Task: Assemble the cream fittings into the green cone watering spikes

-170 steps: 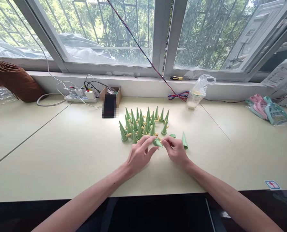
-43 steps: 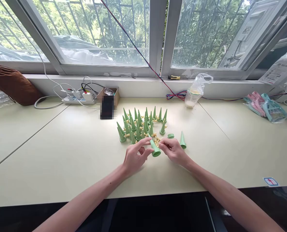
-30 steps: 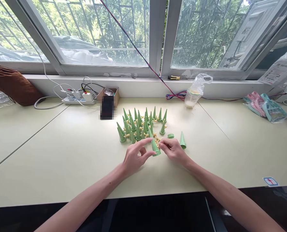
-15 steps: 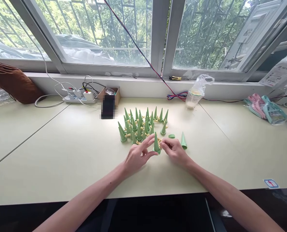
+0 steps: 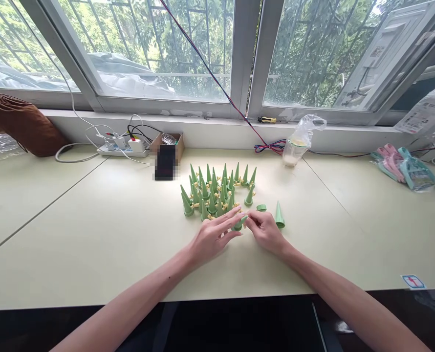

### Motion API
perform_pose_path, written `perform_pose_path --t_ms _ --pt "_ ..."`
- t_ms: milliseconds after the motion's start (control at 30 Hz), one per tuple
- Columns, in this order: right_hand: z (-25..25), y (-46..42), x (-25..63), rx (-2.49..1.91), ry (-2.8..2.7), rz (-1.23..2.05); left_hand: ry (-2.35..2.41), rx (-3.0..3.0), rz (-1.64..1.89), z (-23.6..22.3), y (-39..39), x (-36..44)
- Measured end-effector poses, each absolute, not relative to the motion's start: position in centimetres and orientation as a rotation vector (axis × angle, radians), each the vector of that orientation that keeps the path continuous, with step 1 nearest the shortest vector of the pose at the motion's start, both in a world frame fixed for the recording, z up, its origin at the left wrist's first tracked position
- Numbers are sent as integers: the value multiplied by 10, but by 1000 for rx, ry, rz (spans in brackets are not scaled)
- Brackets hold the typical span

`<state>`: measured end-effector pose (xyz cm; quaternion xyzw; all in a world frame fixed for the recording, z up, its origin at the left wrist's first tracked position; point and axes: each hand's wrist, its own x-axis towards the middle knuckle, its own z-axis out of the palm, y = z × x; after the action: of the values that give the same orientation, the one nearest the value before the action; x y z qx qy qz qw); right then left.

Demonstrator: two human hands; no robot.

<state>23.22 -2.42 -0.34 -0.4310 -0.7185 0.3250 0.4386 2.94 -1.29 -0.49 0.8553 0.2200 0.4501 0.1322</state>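
A green cone-shaped watering spike (image 5: 239,224) lies tilted between my two hands, its point toward the right. My left hand (image 5: 213,235) is around it, fingers stretched over its top and thumb along the near side. With thumb and fingertips pinched together, my right hand (image 5: 264,229) is at the right end of this spike; the exact contact point is hidden. Just behind my hands, a cluster of similar green spikes (image 5: 206,190) stands upright with yellow valve pieces at their bases. Right of my right hand are a loose green cone (image 5: 279,215) and a small green ring cap (image 5: 261,208).
Toward the back stand a small cardboard box (image 5: 181,146), a power strip (image 5: 124,150) with cables, and a plastic cup in a clear bag (image 5: 293,149). Pink and teal packages (image 5: 404,166) lie at right, a brown pouch (image 5: 27,127) at left. A window borders the table.
The spike in my hands has tipped from upright to slanting right. My left fingers have come over its top. The view has shifted slightly.
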Motion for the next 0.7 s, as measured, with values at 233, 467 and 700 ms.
perform_pose_path --t_ms 233,467,700 --pt "-6 -23 231 -1086 -1783 758 598 2335 1273 3 -19 30" --pt "-11 -23 230 -1122 -1780 632 657 2246 1290 2 -24 39" --pt "-13 -23 229 -1160 -1735 526 744 2290 1296 -2 -28 46"
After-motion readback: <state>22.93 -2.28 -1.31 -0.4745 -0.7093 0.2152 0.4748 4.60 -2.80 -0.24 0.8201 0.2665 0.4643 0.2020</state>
